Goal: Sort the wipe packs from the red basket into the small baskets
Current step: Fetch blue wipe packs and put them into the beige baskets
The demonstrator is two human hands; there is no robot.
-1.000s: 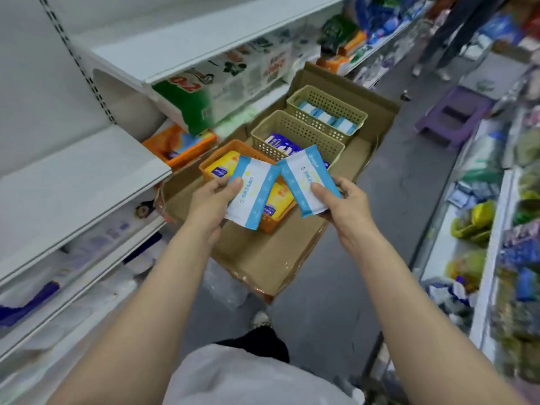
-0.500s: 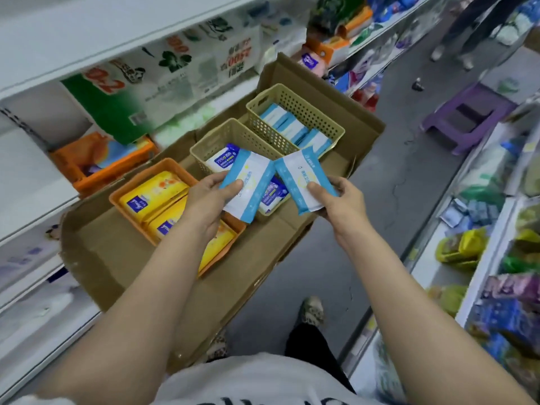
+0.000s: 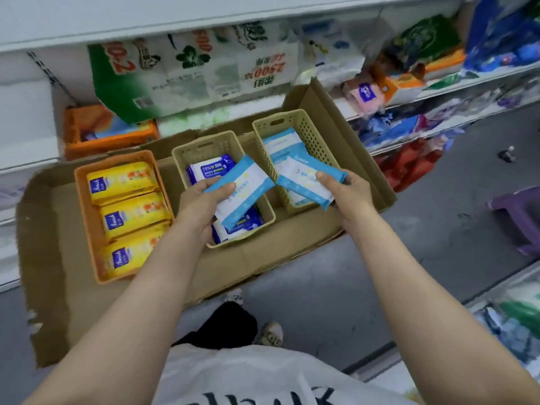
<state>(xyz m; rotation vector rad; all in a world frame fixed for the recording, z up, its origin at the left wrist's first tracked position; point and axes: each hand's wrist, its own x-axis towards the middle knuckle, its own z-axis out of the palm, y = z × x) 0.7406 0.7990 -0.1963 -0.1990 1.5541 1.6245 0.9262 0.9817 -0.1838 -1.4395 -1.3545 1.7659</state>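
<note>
The left hand [image 3: 201, 206] pinches a blue and white wipe pack [image 3: 239, 192] over the middle tan basket [image 3: 204, 147]. At its three o'clock, the right hand [image 3: 347, 194] pinches another blue wipe pack [image 3: 306, 181] over the right tan basket [image 3: 318, 141].

- Both bare forearms reach forward and slightly inward from the bottom corners.
- Left hand [image 3: 201, 204]: back of the hand up, thumb on top, fingers curled under a pack [image 3: 241, 191].
- Right hand [image 3: 347, 194]: same deal, pinching another pack [image 3: 309, 182], thumb on top.
</note>
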